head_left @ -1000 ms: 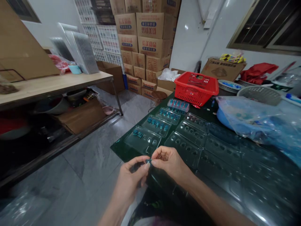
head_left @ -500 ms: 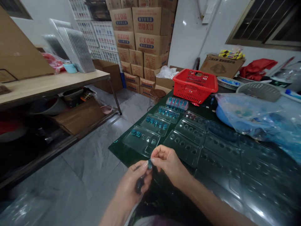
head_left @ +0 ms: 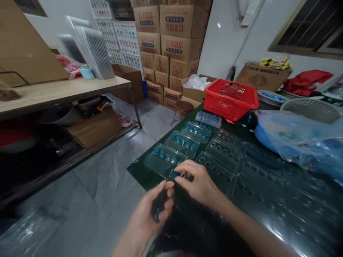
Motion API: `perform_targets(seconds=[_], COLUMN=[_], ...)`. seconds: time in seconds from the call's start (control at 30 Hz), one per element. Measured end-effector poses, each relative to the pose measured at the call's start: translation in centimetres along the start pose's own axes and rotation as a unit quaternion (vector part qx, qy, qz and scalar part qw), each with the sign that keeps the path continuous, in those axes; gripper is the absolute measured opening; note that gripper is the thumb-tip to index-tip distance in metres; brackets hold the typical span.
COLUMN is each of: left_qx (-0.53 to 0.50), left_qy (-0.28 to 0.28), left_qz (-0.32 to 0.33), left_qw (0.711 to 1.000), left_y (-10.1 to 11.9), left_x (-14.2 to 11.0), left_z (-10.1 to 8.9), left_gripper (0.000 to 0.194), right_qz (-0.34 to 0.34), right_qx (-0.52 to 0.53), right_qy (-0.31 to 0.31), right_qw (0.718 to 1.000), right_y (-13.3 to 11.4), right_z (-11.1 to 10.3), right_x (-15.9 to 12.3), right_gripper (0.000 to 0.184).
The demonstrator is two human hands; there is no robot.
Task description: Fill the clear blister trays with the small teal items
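My right hand point(head_left: 197, 182) pinches a small teal plastic piece point(head_left: 174, 174) between thumb and fingers, over the near right corner of a clear blister tray point(head_left: 154, 165). Two teal pieces point(head_left: 159, 153) sit in the left hollows of that tray; my fingers partly cover its right end. Below and to the left, my left hand point(head_left: 158, 205) is curled with thumb and forefinger tips close together. Something dark and shiny lies inside its curled fingers, too shadowed to name.
Behind are clear trays with rows of teal pieces point(head_left: 183, 141). More clear trays point(head_left: 257, 185) cover the dark green table point(head_left: 136, 167). A red basket point(head_left: 230, 101), a bagged blue basin point(head_left: 264, 135) and a grey colander point(head_left: 311, 109) stand beyond. Cartons point(head_left: 175, 46) are stacked behind.
My right hand has moved away from my left with the teal piece, forward to the tray's near right corner. My left hand stays back, its fingertips now without that piece. The view has shifted slightly.
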State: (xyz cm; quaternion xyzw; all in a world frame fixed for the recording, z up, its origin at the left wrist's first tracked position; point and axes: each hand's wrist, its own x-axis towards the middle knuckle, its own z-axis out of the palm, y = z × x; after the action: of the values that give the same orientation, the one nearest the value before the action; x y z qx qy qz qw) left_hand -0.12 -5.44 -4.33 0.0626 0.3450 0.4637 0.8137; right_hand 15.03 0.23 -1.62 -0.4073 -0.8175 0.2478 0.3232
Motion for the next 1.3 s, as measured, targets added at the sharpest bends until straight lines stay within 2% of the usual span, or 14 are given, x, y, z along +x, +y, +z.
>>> perform_targets(seconds=[0.1,0.23,0.37,0.53,0.83,0.97,1.1,1.17,1.3], left_qx=[0.020,0.018,0.008,-0.007,-0.030,-0.068,-0.103,-0.108,-0.114], left_qy=[0.021,0.036,0.042,0.042,0.053,0.071,0.059,0.045,0.007], left_qz=[0.047,0.070,0.069,0.064,0.068,0.049,0.045,0.049,0.053], left_qw=[0.998,0.997,0.997,0.997,0.996,0.994,0.992,0.992,0.992], left_y=[0.4,0.6,0.7,0.8,1.0,1.4,1.2,0.9,0.4], left_x=[-0.4,-0.8,-0.7,-0.3,0.0,0.1,0.0,0.0,0.4], left_z=[-0.6,-1.6,-2.1,-2.0,-2.2,-1.8,-1.5,-1.3,-0.8], left_gripper=[0.023,0.022,0.020,0.018,0.022,0.033,0.039,0.039,0.031], right_qz=[-0.002,-0.018,-0.037,-0.072,-0.124,-0.117,-0.094,-0.092,-0.106], right_qx=[-0.088,-0.188,-0.210,-0.232,-0.267,-0.282,-0.285,-0.261,-0.198], right_qy=[0.023,-0.004,-0.032,-0.069,-0.118,-0.111,-0.070,-0.056,-0.065], right_qw=[0.996,0.982,0.976,0.968,0.948,0.946,0.951,0.959,0.972], right_y=[2.1,4.3,5.1,5.1,4.0,3.5,2.1,0.8,-1.7], right_z=[0.8,2.6,3.5,3.4,3.3,3.2,2.0,1.0,0.0], right_x=[3.0,6.0,6.6,6.4,6.2,5.8,4.6,3.5,0.6], right_gripper=[0.015,0.017,0.017,0.018,0.018,0.021,0.039,0.035,0.011])
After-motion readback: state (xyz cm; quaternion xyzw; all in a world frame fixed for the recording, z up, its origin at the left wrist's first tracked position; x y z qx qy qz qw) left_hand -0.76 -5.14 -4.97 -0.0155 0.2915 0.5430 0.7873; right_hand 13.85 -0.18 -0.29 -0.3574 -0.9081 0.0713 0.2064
